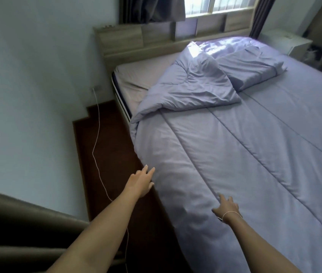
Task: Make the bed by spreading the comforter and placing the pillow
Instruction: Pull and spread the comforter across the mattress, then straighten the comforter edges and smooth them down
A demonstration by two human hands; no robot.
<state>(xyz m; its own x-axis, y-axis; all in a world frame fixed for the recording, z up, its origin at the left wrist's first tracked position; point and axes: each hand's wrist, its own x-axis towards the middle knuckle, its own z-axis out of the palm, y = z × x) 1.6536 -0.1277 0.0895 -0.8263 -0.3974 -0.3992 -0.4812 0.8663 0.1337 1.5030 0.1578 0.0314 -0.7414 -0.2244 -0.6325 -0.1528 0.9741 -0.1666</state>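
Our left hand (140, 182) reaches out with fingers straight, their tips at the side edge of the lilac comforter (225, 154), gripping nothing. Our right hand (227, 208) lies flat on the comforter's top near that edge, fingers spread and relaxed. The comforter covers most of the bed, but its upper left corner is folded back, baring the sheet (136, 75). The pillow (252, 69) lies near the headboard (122, 42), beside the fold. A white cable (97, 134) trails down the floor alongside.
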